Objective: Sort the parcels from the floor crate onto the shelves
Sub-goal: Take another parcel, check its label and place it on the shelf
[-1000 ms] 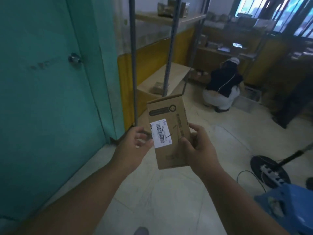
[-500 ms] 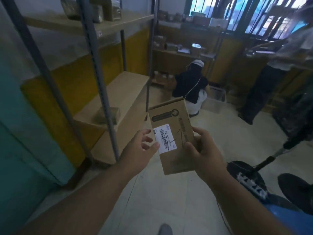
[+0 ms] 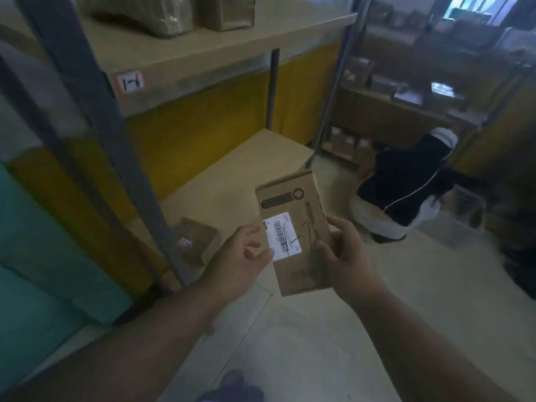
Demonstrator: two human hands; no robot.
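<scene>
A flat brown cardboard parcel with a white barcode label is held upright in front of me. My right hand grips its right edge. My left hand is at its left edge, thumb touching the label, fingers spread. Beyond it stands a metal rack: the lower wooden shelf carries one brown wrapped parcel, and the upper shelf, tagged "1-6", carries wrapped parcels near its back. The floor crate is out of view.
A grey rack post stands between me and the lower shelf. A person in dark clothes crouches on the floor at the right, beside further shelves with parcels. A teal door is on the left. My shoe shows below.
The view has swung from the teal door to the rack and come closer to it. The parcel stays in both hands, held the same way.
</scene>
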